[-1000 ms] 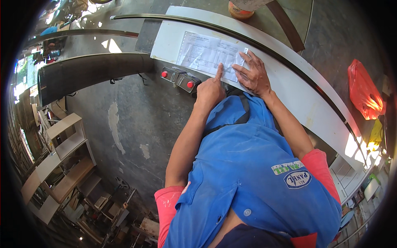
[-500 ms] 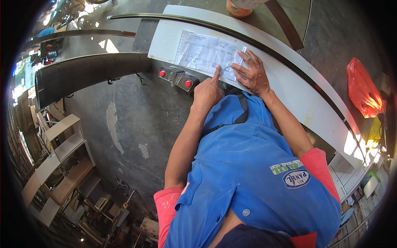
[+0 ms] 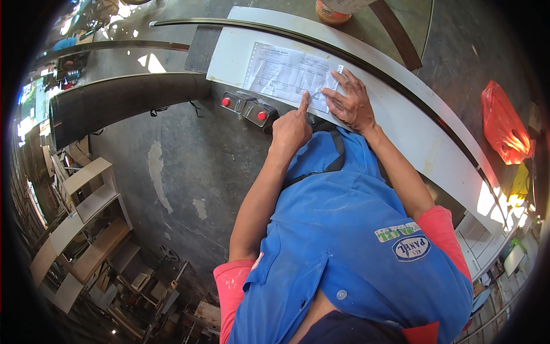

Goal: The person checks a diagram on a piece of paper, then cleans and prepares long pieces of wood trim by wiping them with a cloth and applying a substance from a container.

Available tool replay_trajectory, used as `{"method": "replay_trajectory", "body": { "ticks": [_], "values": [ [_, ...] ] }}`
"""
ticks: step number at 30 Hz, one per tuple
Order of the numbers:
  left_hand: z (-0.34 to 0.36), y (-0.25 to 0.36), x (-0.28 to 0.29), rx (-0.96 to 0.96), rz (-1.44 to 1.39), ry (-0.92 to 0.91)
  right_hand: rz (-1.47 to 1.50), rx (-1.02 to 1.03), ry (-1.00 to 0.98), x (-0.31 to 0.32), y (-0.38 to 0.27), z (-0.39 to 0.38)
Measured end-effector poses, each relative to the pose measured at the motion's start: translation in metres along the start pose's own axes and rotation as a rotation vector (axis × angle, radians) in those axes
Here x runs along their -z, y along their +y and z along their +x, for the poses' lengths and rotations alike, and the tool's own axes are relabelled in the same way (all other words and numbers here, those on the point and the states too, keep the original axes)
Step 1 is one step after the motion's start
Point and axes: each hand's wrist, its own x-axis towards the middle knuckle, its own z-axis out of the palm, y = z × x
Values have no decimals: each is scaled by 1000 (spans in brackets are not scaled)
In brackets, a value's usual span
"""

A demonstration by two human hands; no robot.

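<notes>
A white printed paper sheet with perforated edges lies flat on a long white board. My left hand touches its lower part with the outstretched index fingertip. The other fingers of that hand are curled, and nothing shows in them. On the sheet's right end rests my right hand, open, fingers spread and pressing down, hiding that corner. A thin dark strip runs lengthwise along the board, beyond both hands.
Two metal cans with red caps stand left of my left hand. A curved dark panel lies farther left, above box-like shelving. An orange-lidded jar is at the top; a red plastic bag hangs at the right.
My left hand has shifted slightly to the right, its fingertip still at the sheet's lower part. The right hand stays spread on the paper, almost unmoved.
</notes>
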Motion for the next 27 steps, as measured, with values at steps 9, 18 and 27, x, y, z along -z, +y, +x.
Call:
{"method": "replay_trajectory", "body": {
  "ticks": [9, 18, 27],
  "values": [
    [0, 3, 3, 14, 15, -25, 1, 0, -6, 1, 0, 0],
    [0, 3, 5, 20, 31, -36, -7, 0, 3, 1, 0, 0],
    [2, 2, 3, 18, 31, -22, -8, 2, 1, 0, 1, -1]
  ]
}}
